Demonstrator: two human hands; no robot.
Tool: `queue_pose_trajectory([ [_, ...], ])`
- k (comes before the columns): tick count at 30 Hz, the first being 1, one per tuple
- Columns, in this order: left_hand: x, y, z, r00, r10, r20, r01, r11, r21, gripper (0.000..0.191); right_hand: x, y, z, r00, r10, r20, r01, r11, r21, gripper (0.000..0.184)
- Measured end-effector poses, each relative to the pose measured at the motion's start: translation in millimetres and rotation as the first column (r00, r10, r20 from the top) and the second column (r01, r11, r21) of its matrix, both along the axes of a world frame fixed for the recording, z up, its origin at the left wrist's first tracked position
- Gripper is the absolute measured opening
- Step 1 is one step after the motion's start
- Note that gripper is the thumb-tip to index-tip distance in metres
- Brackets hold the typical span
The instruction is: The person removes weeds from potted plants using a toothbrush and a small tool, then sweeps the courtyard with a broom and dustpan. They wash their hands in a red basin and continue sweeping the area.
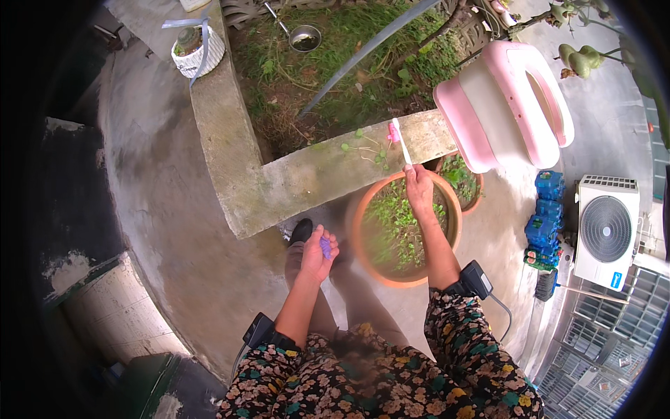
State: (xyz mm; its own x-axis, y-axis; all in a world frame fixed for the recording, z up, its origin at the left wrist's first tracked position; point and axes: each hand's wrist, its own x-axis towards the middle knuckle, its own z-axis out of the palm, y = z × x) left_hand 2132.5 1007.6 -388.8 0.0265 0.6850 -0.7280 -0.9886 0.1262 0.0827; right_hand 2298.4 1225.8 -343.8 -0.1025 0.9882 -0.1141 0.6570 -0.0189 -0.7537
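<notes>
In the head view, my right hand grips the handle of a white toothbrush, which points away from me over the concrete ledge. Beside its head is a small pink plastic object; I cannot tell whether the two touch. A few thin-stemmed green leaves lie on the ledge just left of the brush. My left hand is held lower, in front of my legs, with its fingers closed around a small purple object. Most of that object is hidden, so its kind is unclear.
The L-shaped concrete ledge borders a grassy bed with a metal ladle. A terracotta-coloured planter stands below my right forearm. A pink and cream plastic item sits on the ledge's right end. A white pot stands far left.
</notes>
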Motion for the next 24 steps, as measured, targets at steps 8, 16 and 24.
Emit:
queue_pose_trajectory([
  [8,51.7,16.7,-0.7,0.997,-0.003,-0.082,0.0,1.0,-0.027,0.026,-25.5,88.7,-31.9,0.977,-0.104,0.183,0.082,0.989,0.124,0.04],
  [16,68.3,1.3,-8.4,0.997,0.042,-0.071,-0.046,0.997,-0.058,0.027,-32.2,119.9,-44.6,0.884,0.025,0.467,-0.059,0.997,0.057,0.036],
  [24,69.2,58.6,-56.1,0.986,0.156,0.062,-0.155,0.988,-0.023,0.028,42.3,73.4,-25.2,0.966,0.251,0.053,-0.253,0.967,0.03,0.028],
])
